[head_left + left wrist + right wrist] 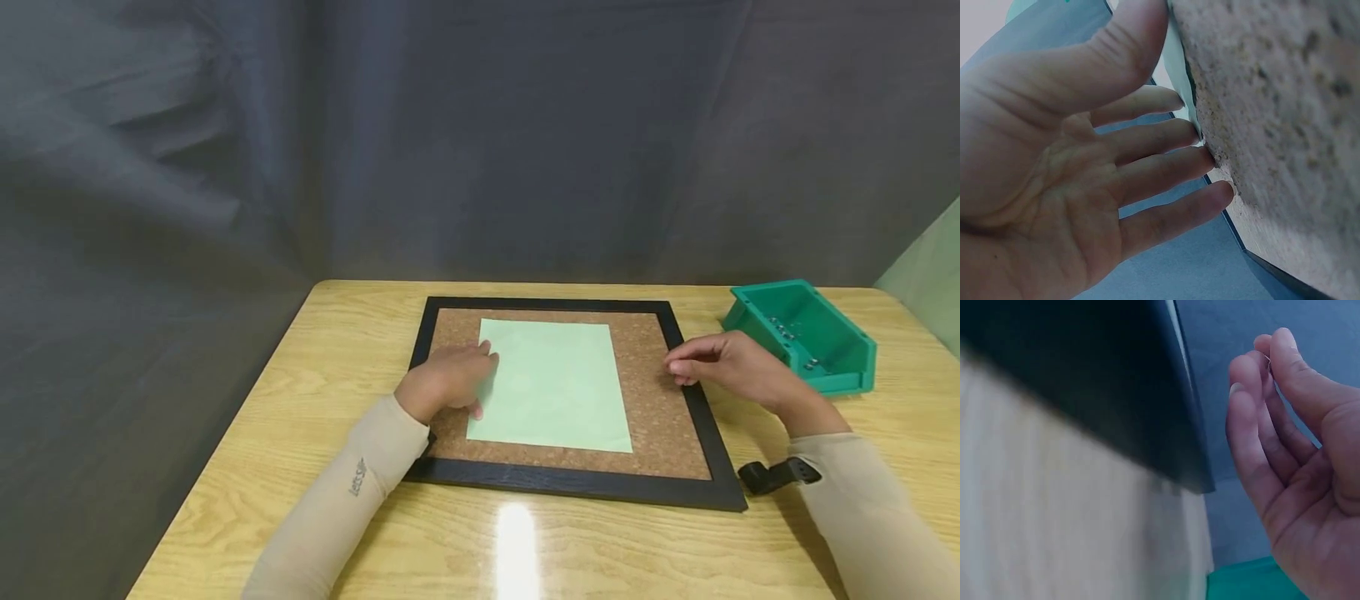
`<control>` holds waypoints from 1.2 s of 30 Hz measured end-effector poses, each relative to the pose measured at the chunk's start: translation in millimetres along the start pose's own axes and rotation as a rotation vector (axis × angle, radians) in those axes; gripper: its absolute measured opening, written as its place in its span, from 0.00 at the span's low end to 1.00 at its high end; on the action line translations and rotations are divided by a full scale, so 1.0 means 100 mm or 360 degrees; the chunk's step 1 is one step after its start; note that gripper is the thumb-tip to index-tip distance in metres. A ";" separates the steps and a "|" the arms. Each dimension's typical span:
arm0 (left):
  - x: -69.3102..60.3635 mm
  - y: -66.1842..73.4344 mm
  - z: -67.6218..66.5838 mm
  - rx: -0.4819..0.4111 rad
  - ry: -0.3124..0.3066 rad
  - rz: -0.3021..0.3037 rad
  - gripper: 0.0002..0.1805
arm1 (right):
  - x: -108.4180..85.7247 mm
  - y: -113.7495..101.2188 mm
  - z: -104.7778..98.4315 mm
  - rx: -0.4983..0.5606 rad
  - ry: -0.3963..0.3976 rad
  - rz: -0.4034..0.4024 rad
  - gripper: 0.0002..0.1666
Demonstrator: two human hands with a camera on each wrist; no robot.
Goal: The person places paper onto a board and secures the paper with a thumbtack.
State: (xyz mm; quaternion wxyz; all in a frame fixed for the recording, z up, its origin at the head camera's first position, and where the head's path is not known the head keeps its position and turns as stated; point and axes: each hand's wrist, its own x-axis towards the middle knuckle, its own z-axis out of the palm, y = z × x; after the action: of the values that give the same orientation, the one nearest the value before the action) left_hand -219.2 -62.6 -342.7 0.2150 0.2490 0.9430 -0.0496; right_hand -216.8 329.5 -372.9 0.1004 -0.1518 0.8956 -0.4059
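A pale green sheet of paper (pixel 551 387) lies on a cork board (pixel 660 417) with a black frame. On the paper's left edge rests my left hand (pixel 450 379), fingers spread and fairly straight. The left wrist view shows its fingertips (pixel 1219 190) touching the paper's edge and the cork. My right hand (pixel 731 367) is above the board's right side, thumb and fingers pinched together. Between them, the right wrist view shows a thin glint of a small pin (pixel 1267 360), mostly hidden by the fingers.
A green plastic bin (pixel 847 346) stands right of the board, with several small shiny pieces (pixel 782 327) inside. The board lies on a light wooden table (pixel 300 400). Dark cloth (pixel 525 150) hangs behind and along the left.
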 end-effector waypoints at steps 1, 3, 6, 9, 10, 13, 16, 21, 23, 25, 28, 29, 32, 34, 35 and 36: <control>0.00 0.01 0.00 -0.0002 0.0000 0.0002 0.54 | 0.00 -0.02 0.00 -0.0014 0.0011 -0.0012 0.15; 0.01 0.01 0.00 -0.0002 0.0000 0.0002 0.54 | 0.01 -0.07 0.00 -0.0036 0.0018 -0.0038 0.15; 0.02 0.02 0.00 0.0006 -0.0005 -0.0007 0.54 | 0.04 -0.16 0.00 -0.0041 -0.0006 -0.0058 0.15; 0.02 0.02 0.02 0.0008 -0.0012 -0.0013 0.54 | 0.08 -0.27 -0.01 -0.0051 -0.0025 -0.0063 0.13; 0.02 0.02 0.02 0.0009 -0.0014 -0.0014 0.54 | 0.10 -0.31 -0.02 -0.0051 -0.0034 -0.0065 0.12; 0.02 0.02 0.01 0.0004 -0.0018 -0.0010 0.55 | 0.15 -0.43 -0.02 -0.0061 -0.0054 -0.0094 0.11; 0.02 0.02 0.01 0.0005 -0.0009 -0.0009 0.55 | 0.21 -0.54 -0.01 -0.0061 -0.0072 -0.0111 0.13; 0.04 0.04 0.02 0.0011 0.0009 -0.0006 0.54 | 0.32 -0.66 0.09 -0.0039 -0.0075 -0.0122 0.16; 0.03 0.05 0.04 0.0007 0.0006 -0.0007 0.54 | 0.37 -0.70 0.14 -0.0023 -0.0101 -0.0132 0.15; 0.04 0.05 0.05 -0.0002 -0.0003 -0.0016 0.54 | 0.42 -0.75 0.19 -0.0011 -0.0128 -0.0139 0.15; 0.04 0.05 0.04 -0.0015 -0.0020 -0.0038 0.54 | 0.51 -0.84 0.27 0.0008 -0.0169 -0.0137 0.14; 0.04 0.05 0.03 -0.0020 -0.0027 -0.0047 0.54 | 0.54 -0.88 0.29 0.0023 -0.0177 -0.0137 0.13; 0.04 0.05 0.02 -0.0022 -0.0029 -0.0060 0.54 | 0.64 -0.96 0.37 0.0082 -0.0207 -0.0143 0.11; 0.04 0.06 0.02 -0.0012 -0.0024 -0.0062 0.54 | 0.70 -1.01 0.43 0.0144 -0.0227 -0.0135 0.10; 0.04 0.06 0.01 -0.0008 -0.0020 -0.0062 0.54 | 0.74 -1.03 0.46 0.0178 -0.0241 -0.0126 0.10; 0.04 0.07 0.01 0.0003 -0.0013 -0.0060 0.53 | 0.78 -1.06 0.49 0.0204 -0.0256 -0.0114 0.10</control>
State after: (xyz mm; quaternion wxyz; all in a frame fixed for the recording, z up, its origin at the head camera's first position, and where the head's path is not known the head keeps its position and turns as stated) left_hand -218.5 -55.5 -345.2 0.2176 0.2312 0.9466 -0.0557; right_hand -254.3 201.8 -329.0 0.1668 -0.2089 0.8510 -0.4521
